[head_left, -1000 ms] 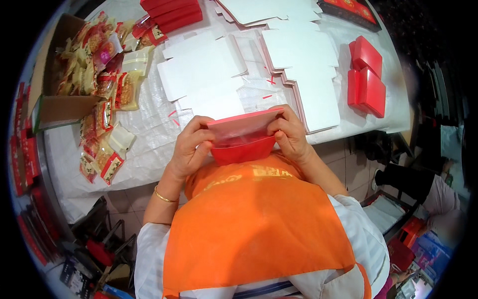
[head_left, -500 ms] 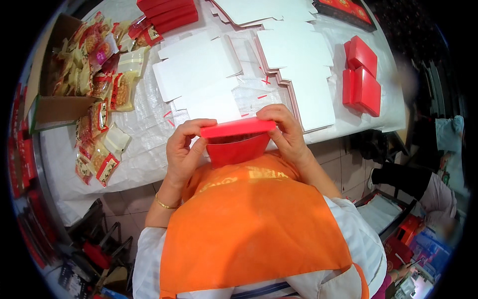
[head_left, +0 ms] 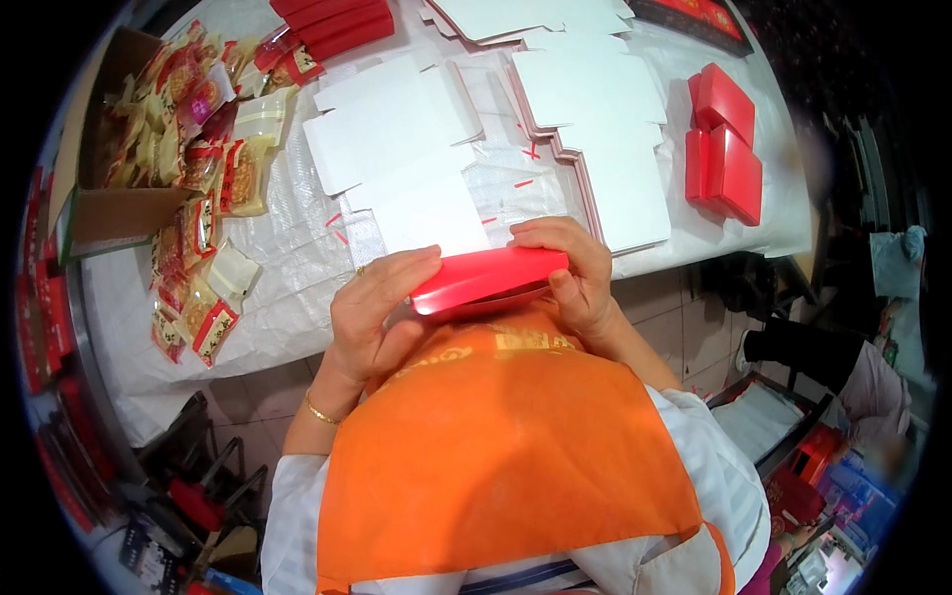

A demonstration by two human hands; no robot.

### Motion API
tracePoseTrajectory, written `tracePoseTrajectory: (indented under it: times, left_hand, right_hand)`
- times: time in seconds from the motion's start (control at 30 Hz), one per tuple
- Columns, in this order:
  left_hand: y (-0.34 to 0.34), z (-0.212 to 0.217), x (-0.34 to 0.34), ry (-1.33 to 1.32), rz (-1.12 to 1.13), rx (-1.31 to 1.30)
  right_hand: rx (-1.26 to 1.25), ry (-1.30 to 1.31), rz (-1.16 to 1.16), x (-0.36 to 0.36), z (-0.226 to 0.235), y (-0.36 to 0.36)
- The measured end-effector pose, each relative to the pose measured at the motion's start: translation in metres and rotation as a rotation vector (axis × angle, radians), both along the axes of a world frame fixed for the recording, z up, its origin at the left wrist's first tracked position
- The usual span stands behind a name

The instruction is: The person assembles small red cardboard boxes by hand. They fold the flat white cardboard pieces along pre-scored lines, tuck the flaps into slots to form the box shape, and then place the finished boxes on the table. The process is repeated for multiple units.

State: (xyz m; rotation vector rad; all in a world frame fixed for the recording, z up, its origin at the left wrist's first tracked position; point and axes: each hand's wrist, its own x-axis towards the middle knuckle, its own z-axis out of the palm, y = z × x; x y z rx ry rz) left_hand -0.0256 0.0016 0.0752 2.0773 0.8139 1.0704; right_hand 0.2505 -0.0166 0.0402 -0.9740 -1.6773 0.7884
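Between my two hands is a small red cardboard box (head_left: 488,276), held at the table's near edge in front of my orange apron. My left hand (head_left: 382,307) grips its left end, fingers along the top edge and thumb below. At the right end, my right hand (head_left: 570,270) has its fingers over the top and its thumb on the near side. A dark gap shows under the box's lower edge; what is inside cannot be made out. Just beyond lie flat white box blanks (head_left: 397,149), and a second stack of white blanks (head_left: 605,139) sits to the right.
An open carton (head_left: 129,213) of wrapped snack packets (head_left: 243,174) stands at the left, several spilling onto the white-covered table. Finished red boxes (head_left: 734,174) sit at the right, more red boxes (head_left: 337,25) at the back. A dark tray (head_left: 694,20) lies far right. Another person's legs (head_left: 823,362) show at right.
The red box has tipped so its shiny red face shows and the opening is mostly hidden. My left hand's fingers now lie flatter along it.
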Motion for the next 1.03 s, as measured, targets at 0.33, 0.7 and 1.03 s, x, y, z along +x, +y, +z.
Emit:
tracePoseTrajectory:
  times: [0.33, 0.7, 1.03]
  left_hand:
    - [0.010, -0.006, 0.005, 0.016, 0.045, -0.121]
    - [0.018, 0.014, 0.004, 0.240, -0.051, -0.019]
    - [0.016, 0.011, 0.001, 0.261, -0.105, 0.039]
  right_hand:
    - [-0.037, 0.033, 0.006, 0.004, -0.002, -0.007]
    - [-0.058, 0.014, 0.055, 0.011, -0.001, -0.007]
    - [-0.153, -0.094, 0.130, 0.010, 0.012, -0.002]
